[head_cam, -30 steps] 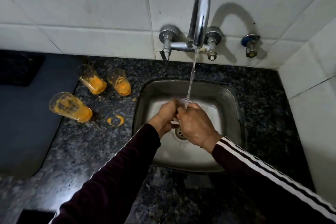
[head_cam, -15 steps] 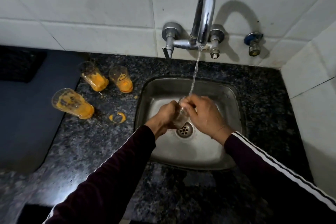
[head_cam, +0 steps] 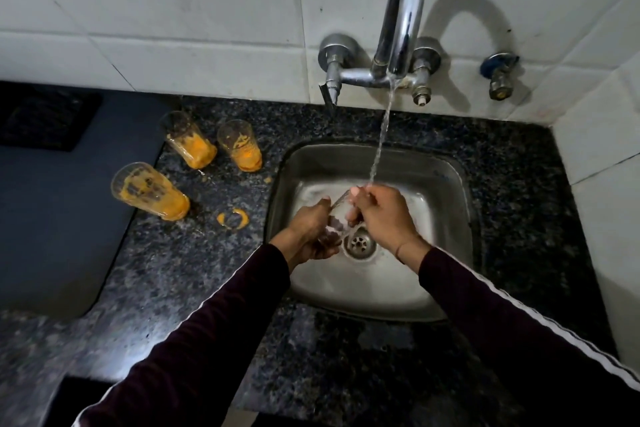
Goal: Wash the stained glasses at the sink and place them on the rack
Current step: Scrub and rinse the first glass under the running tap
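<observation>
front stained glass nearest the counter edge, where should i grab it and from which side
Grip the front stained glass around its mid wall, coming from the right, the sink side. It stands upright with its open rim up, so fingers can wrap the sides. Its right side is open, though orange residue may make it slippery.

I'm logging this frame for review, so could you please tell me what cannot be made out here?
Head view only:
- The glass over the sink: mostly covered by the left hand and right hand, and blurred; whether any stain remains is unclear.
- The rack: not in view.
- The dark object at far left: cut off by the edge, too dim to identify.
- The tap handles' setting: unreadable.
</observation>
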